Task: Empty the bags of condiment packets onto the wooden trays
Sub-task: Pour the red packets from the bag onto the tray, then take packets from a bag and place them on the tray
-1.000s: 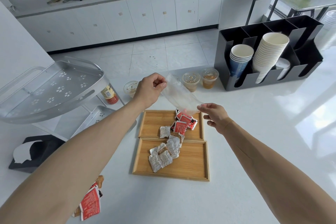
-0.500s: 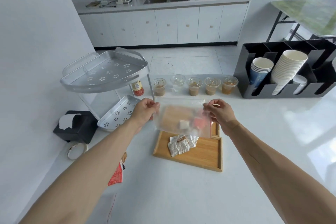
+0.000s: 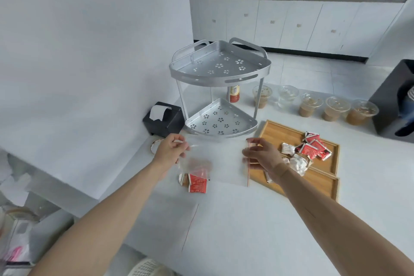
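Near the counter's left edge, by the rack [image 3: 220, 87], we hold the clear bag [image 3: 220, 164] flat, both hands — L hand [image 3: 170, 152] & R hand [image 3: 262, 155] pinching its ends — prob. setting the empty aside; packets [image 3: 312, 149] sit on wooden trays [image 3: 280, 134], more packets [image 3: 195, 182] unemptied beneath.

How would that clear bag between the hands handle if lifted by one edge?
The clear bag probably sags and folds: it is thin, see-through film. It looks light, since it appears empty. The left hand and right hand hold opposite edges, which suggests it needs two hands to stay spread.
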### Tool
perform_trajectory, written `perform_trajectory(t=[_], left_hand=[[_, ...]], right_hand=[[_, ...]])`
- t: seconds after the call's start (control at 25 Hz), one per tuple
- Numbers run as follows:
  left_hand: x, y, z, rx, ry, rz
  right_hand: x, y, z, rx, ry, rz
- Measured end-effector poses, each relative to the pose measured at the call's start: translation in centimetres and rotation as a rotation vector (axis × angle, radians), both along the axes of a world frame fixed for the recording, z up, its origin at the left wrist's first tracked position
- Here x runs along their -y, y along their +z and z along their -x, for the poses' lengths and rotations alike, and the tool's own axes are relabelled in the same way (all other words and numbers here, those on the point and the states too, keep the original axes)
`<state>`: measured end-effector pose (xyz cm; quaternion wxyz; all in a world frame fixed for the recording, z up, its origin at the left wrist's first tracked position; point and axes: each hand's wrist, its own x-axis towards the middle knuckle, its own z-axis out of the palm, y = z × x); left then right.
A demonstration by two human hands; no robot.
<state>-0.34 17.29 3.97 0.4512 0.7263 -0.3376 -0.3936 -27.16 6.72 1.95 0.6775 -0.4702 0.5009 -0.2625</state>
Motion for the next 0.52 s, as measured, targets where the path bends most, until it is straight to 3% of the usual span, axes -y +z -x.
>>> perform_trajectory(t=[0.2, 0.52], left_hand=[[-5.7, -3.1, -5.9, 0.025, 0.121, -0.095], [-9.7, -8.5, -14.1, 0.132, 0.325, -0.327]], right_hand=[[-4.8, -2.9, -6.4, -0.051, 0.147, -0.092], [-8.5, -6.3, -16.2, -0.304, 0.322, -0.03]])
